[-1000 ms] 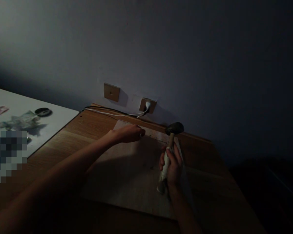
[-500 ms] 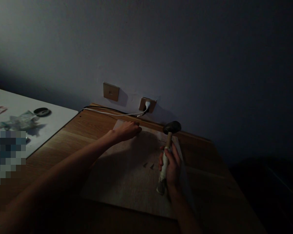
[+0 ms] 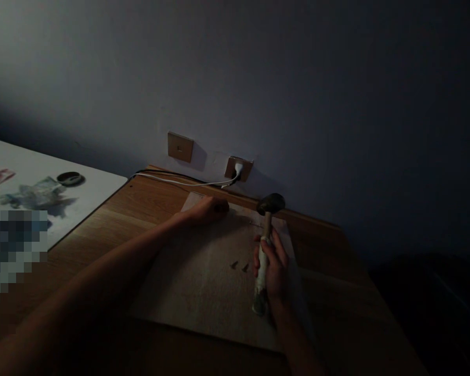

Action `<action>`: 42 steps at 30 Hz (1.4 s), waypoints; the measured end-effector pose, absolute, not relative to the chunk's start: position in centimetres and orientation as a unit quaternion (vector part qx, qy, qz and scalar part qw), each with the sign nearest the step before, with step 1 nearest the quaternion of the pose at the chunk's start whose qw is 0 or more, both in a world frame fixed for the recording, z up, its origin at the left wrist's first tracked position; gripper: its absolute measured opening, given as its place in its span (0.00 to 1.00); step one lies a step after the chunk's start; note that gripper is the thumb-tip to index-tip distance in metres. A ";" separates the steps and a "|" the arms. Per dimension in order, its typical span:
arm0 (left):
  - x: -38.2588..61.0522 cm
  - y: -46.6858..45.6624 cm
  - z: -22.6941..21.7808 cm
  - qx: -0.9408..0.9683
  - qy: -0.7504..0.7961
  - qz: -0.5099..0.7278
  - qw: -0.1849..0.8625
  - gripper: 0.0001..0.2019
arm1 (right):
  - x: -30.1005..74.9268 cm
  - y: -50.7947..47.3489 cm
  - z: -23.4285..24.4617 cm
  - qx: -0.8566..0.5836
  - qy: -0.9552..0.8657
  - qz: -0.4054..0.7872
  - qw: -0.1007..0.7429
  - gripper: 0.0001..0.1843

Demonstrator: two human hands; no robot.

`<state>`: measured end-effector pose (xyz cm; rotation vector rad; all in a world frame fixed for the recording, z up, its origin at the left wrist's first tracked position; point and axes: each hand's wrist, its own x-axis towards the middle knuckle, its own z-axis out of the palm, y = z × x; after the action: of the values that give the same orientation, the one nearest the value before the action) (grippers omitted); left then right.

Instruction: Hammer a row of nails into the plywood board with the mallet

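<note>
My right hand (image 3: 277, 266) is wrapped round the pale, wrapped handle of a mallet (image 3: 261, 274). Its dark rounded head points away from me, above the far right part of a pale wooden board (image 3: 203, 292). At the board's far left, my left hand (image 3: 210, 210) rests low with curled fingers; what they hold, if anything, is hidden. Two small pointed pieces (image 3: 239, 267), perhaps nails, stand on the board left of the mallet handle. Tiny thin bits (image 3: 255, 224) lie near the far edge, too small to name.
The board lies on a brown wooden table (image 3: 113, 209) against a wall. White and black cables (image 3: 180, 182) run along the back to a socket (image 3: 238, 168). At left, a white table (image 3: 97, 177) carries a crumpled clear plastic bag (image 3: 39, 193) and a dark round object (image 3: 70, 179).
The mallet head has shifted slightly left, uncovering tiny bits near the board's far edge. My left hand has turned a little, fingers still curled.
</note>
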<state>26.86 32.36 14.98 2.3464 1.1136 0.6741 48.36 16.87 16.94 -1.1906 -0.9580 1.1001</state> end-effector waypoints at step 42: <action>26.6 32.2 14.4 0.826 0.381 0.304 0.282 0.23 | 45.0 16.2 16.5 -0.500 -0.450 0.568 0.474 0.34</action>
<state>26.61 32.23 14.44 2.2128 1.0214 0.8136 44.98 16.23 16.52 -1.2239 -1.1007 1.3885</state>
